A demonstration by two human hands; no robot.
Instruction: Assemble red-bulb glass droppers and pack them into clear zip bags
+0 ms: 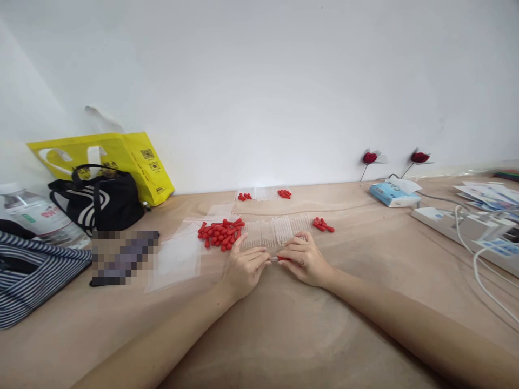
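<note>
Pinched in my left hand (248,266) is a short clear glass dropper tube (274,259). My right hand (304,259) grips a red rubber dropper bulb (280,258) at the tube's right end; how far the tube sits inside it is hidden by the fingers. Just beyond both hands, clear tubes (259,233) lie side by side in a row. A heap of red rubber bulbs (221,233) rests beside my left fingers. Several red-bulbed pieces (323,225) lie past my right hand.
Clear plastic bags (178,259) lie on the left, beside a pixelated dark object (125,258). A black bag (101,200) and yellow bag (150,173) stand behind. Packed red-ended pieces (284,194) lie near the wall. Tissues (391,194) and a power strip (425,217) are at right.
</note>
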